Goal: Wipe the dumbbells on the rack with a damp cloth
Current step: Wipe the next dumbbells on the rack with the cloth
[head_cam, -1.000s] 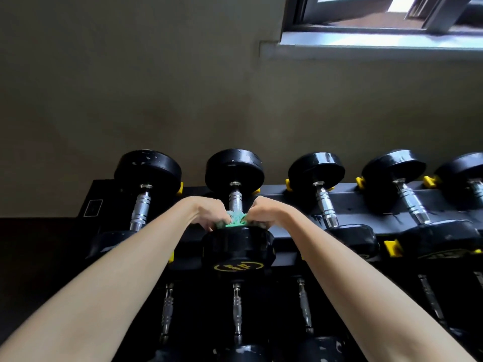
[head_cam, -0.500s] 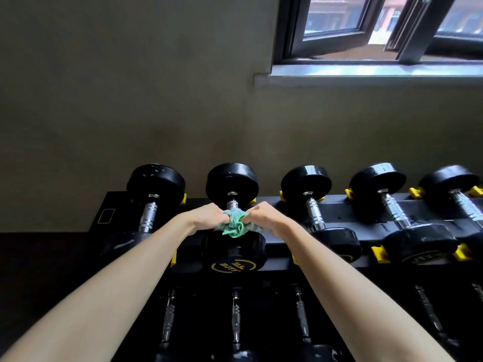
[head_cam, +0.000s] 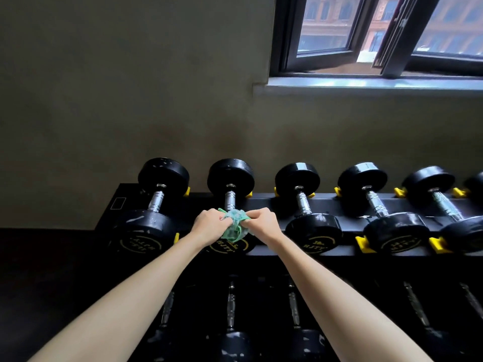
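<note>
A crumpled green cloth is held between my two hands above the near head of the second dumbbell from the left. My left hand pinches the cloth's left side and my right hand pinches its right side. Part of the cloth hangs down over the near black head, which is mostly hidden behind my hands. The dumbbell's chrome handle shows just beyond the cloth. Several black dumbbells with chrome handles lie in a row on the top shelf of the black rack.
A lower shelf holds more dumbbells under my forearms. Yellow stops stick out along the rack's front rail. A grey wall stands right behind the rack, with an open window at the upper right. Dark floor lies to the left.
The view has tilted up and pulled back, showing more window. My hands have lifted the cloth off the handle toward the near head and bunched it between them.
</note>
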Available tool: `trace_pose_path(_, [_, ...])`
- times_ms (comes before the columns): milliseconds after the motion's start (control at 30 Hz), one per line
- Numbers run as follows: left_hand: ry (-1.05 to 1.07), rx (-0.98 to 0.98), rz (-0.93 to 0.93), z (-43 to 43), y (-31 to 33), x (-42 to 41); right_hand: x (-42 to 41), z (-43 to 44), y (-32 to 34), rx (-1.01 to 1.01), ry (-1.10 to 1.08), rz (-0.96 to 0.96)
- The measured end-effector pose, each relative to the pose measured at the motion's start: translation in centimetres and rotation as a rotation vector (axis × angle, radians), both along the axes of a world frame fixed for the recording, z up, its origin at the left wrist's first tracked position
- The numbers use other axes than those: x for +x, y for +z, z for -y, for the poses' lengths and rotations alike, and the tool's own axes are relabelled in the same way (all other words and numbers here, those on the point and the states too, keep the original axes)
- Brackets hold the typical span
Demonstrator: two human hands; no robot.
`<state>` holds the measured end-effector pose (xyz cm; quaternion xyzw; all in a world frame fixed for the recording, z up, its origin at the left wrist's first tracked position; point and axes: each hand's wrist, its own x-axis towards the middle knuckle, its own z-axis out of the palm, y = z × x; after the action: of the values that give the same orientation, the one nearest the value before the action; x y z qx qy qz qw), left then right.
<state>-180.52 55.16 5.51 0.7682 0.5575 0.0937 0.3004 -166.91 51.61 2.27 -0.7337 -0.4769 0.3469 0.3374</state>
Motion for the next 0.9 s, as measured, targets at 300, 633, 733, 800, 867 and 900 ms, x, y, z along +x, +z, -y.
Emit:
trace_pose_path(300, [0.074,-0.221,0.065,4.1,-1.2,-0.2,0.5,5.0,-0.2,-0.341,0.021,-0.374])
trace_pose_path(633, [0.169,-0.413,0.554,0.6,3.8,1.3,5.3,3.4,4.1,-0.197,-0.106,-0.582])
trace_pose_path(733, [0.182,-0.391,0.571,-1.6,4.1,1.7,6.1,2.2,4.2,-0.142,-0.263,-0.574])
trace_pose_path(800, [0.191,-0.356,0.568,-3.3,4.0,2.1,6.8,0.8,3.7,-0.076,-0.381,-0.536])
trace_pose_path(867, [0.173,-0.28,0.546,-5.3,3.7,2.5,7.6,-1.1,3.0,-0.004,-0.5,-0.412])
trace_pose_path(900, [0.153,-0.238,0.54,-5.9,3.5,2.7,7.9,-1.7,2.7,0.001,-0.554,-0.307])
